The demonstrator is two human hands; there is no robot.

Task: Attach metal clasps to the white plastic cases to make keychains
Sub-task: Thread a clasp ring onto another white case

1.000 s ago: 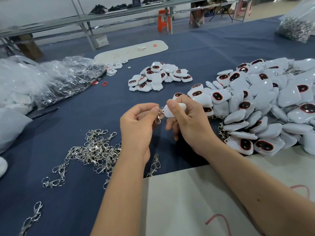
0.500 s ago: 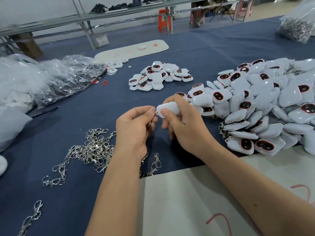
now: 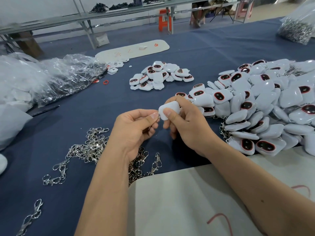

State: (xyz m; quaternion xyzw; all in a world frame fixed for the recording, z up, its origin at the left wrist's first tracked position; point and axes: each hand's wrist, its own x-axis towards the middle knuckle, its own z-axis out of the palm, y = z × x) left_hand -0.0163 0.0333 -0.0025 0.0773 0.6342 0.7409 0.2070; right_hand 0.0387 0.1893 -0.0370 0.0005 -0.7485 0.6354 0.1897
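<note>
Since a second ago the white case (image 3: 169,110) has turned in the grip: it now lies flatter, its plain back up, and the ring end of the clasp (image 3: 158,117) that showed openly between the hands is almost wholly tucked behind the thumbs. The case sits above the blue cloth (image 3: 68,193), pinched between the right hand's (image 3: 189,126) thumb and curled fingers. The left hand (image 3: 134,132) pinches the clasp with thumb and forefinger right at the case's left corner, touching it; only a glint of metal shows, so whether the ring is through the case's loop cannot be told.

The risk, as I judge it, is a half-threaded ring: if the left thumb eases off early, the ring may spring back out, or the small clasp may slip and drop among the loose clasps (image 3: 88,149) below the left wrist. Finished cases are heaped at right (image 3: 272,103), a smaller pile (image 3: 160,75) lies beyond the hands.
</note>
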